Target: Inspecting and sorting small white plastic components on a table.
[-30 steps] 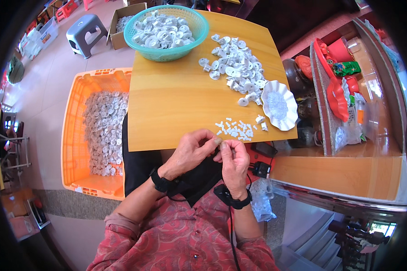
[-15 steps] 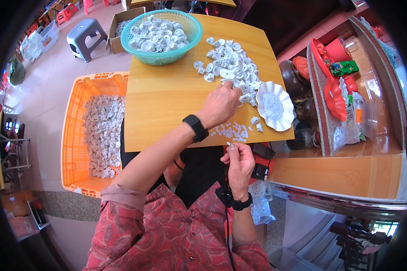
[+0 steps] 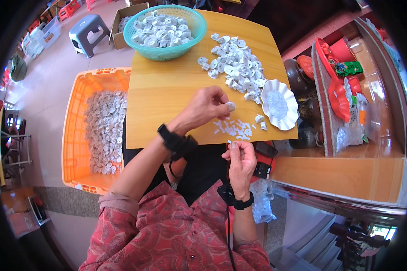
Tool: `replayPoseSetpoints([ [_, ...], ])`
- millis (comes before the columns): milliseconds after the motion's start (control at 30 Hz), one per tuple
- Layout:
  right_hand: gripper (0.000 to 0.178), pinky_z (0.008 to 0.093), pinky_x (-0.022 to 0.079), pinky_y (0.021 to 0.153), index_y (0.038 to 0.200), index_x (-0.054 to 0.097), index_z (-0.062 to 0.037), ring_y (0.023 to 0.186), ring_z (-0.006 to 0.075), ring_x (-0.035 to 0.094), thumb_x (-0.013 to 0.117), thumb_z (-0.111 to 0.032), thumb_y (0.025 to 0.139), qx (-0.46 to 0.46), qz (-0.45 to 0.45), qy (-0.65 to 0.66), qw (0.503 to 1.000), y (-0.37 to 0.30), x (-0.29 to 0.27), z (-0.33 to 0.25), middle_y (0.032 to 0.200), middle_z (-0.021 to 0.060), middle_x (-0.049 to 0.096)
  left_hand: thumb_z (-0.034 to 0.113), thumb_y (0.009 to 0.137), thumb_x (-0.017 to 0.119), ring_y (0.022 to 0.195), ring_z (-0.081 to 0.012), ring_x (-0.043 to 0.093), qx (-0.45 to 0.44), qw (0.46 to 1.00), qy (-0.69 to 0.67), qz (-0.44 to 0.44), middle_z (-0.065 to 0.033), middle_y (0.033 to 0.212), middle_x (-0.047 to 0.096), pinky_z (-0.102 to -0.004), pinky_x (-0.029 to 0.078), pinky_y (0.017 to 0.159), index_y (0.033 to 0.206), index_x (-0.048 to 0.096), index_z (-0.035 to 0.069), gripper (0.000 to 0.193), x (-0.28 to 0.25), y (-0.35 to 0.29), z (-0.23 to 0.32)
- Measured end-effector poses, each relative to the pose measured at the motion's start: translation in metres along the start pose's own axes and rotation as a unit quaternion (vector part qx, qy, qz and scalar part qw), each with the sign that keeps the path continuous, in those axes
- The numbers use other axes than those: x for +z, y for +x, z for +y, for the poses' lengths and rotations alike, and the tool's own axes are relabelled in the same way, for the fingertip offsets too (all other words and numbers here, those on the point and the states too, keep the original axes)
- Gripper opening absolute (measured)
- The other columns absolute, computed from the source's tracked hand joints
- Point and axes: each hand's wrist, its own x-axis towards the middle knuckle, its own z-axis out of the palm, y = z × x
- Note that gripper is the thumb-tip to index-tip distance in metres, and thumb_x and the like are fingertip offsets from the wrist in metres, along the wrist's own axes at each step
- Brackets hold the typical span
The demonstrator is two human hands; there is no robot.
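Observation:
My left hand is closed over the table, pinching a round white plastic part between thumb and fingers. Just off the table's front edge, my right hand grips a small white plastic piece at the fingertips. Similar small flat pieces lie scattered on the wood between the hands. Farther back is a heap of round white plastic parts. A white scalloped dish holds small clear-looking bits, too fine to name. Two loose white parts rest beside it.
A teal basket full of white parts stands at the table's back left. Left of the table is an orange crate with many more. A grey stool and a cardboard box stand behind. Shelving with red items lies to the right.
My left hand has come back from the heap toward me, now with a round white part in its fingers. My right hand stays nearly in place with its small piece.

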Motion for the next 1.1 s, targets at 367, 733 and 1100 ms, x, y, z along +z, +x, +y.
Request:
replayPoseSetpoints([
  [367,0.008,0.0408,0.048,0.09,0.093,0.055,-0.0004,0.102,0.0284,0.058,0.062,-0.002,0.091,-0.24,0.024,-0.115,0.964,0.007,0.031,-0.021,0.109,0.0158,0.056,0.007,0.093,0.066,0.086,-0.0136,0.069,-0.044,0.941,-0.336,0.009,-0.0105,0.102,0.071,-0.0257,0.058,0.078,0.128,0.06,-0.002,0.037,0.002,-0.095,-0.017],
  [733,0.008,0.0411,0.05,0.084,0.094,0.056,0.0003,0.095,0.0301,0.061,0.063,-0.001,0.09,-0.242,-0.004,-0.159,0.957,0.003,0.038,-0.027,0.104,0.0167,0.059,-0.004,0.092,0.061,0.106,-0.0227,0.066,-0.046,0.903,-0.427,0.001,-0.0172,0.119,0.065,-0.035,0.057,0.094,0.131,0.057,-0.004,0.039,0.002,-0.11,-0.019],
  [1100,0.01,0.0404,0.052,0.08,0.096,0.055,-0.0001,0.092,0.0314,0.062,0.063,0.0,0.09,-0.29,-0.028,-0.22,0.931,-0.001,0.038,-0.036,0.102,0.0166,0.06,-0.003,0.092,0.061,0.092,-0.0211,0.07,-0.045,0.907,-0.419,-0.021,-0.0173,0.11,0.068,-0.0324,0.059,0.085,0.131,0.056,-0.005,0.039,-0.005,-0.114,-0.023],
])
